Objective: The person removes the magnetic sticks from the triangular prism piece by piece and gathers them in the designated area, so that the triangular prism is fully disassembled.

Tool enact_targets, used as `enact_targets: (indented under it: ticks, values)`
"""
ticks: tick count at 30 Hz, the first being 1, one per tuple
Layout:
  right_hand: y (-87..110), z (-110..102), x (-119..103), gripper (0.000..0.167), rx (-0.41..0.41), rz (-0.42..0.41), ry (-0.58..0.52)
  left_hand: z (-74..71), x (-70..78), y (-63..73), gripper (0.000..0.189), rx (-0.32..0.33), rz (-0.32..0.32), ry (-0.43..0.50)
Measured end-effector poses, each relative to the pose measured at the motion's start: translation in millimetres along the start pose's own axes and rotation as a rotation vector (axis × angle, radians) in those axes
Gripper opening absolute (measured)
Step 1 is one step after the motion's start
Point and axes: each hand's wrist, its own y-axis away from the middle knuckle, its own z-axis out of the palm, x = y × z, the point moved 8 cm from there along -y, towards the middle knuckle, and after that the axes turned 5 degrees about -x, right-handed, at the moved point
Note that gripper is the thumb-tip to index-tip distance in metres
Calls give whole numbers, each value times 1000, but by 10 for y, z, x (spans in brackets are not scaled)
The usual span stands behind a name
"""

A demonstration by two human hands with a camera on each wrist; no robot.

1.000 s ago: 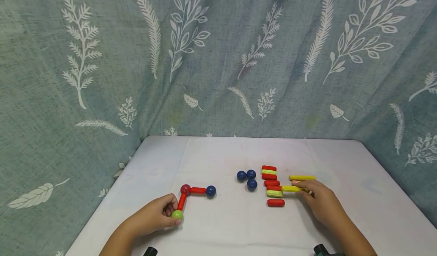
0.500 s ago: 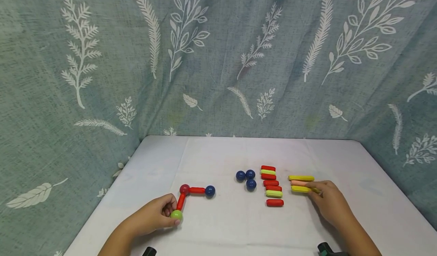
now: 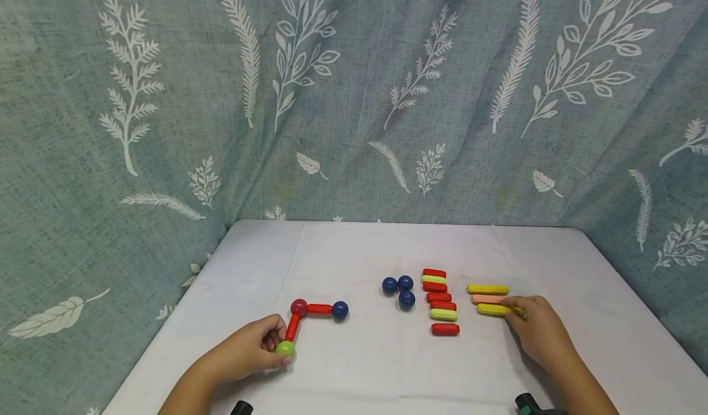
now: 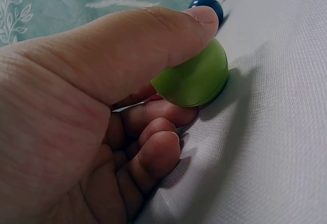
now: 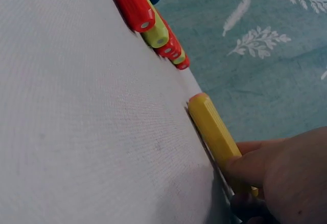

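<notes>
My left hand [image 3: 249, 350] pinches a green ball [image 3: 285, 348] between thumb and fingers, low over the white cloth. The ball is the near end of a joined shape: a short red rod [image 3: 293, 327] runs to a dark red ball [image 3: 298, 307], and another red rod [image 3: 319, 308] leads on to a blue ball [image 3: 340, 310]. Thumb and fingers hide part of the green ball [image 4: 202, 76]. On the right, my right hand [image 3: 542, 332] grips the right end of a long yellow rod [image 3: 492, 310]. A peach rod [image 3: 488, 299] and a second yellow rod [image 3: 488, 289] lie just beyond, roughly parallel.
Loose blue balls [image 3: 406, 299] sit together mid-table. Beside them runs a column of short red and lime rods [image 3: 444, 315], with a red rod [image 3: 445, 329] nearest. A patterned curtain [image 3: 354, 95] hangs behind the table's far edge. Black objects [image 3: 528, 403] show at the bottom.
My right hand has drawn the yellow rod rightward, away from the end of a short red rod, then slightly nearer, beside the peach rod. The left hand stays on the green ball.
</notes>
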Motion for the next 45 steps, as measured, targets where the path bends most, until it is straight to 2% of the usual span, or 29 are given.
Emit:
enact_targets:
  ticks: [11,19,23,28,32,35,42,45]
  values:
    - [-32,32,31,39,-29,44,-21,-5,6,7,46,0,16,-11]
    - [76,-51,-83,57,15,63,-35,-7,22,19,45,-7,21,-14]
    - [166,-88,-236,60,52,10,-36,-11,16,19,45,-11,16,-7]
    - [277,-89,-434,47,88,-82,-63,-4,-15,12,45,-16,11,6]
    - [351,-50,-635,38,82,-156,-98,1,-15,11,44,-19,19,11]
    - [398,17,-805,36,40,-192,-138,-3,-1,12,44,-12,24,-4]
    - [512,277,-1203,31,-109,-212,-223,-3,8,6,45,-5,11,-3]
    - [539,392,-1407,30,-180,-259,-238,-18,0,16,45,-2,8,-6]
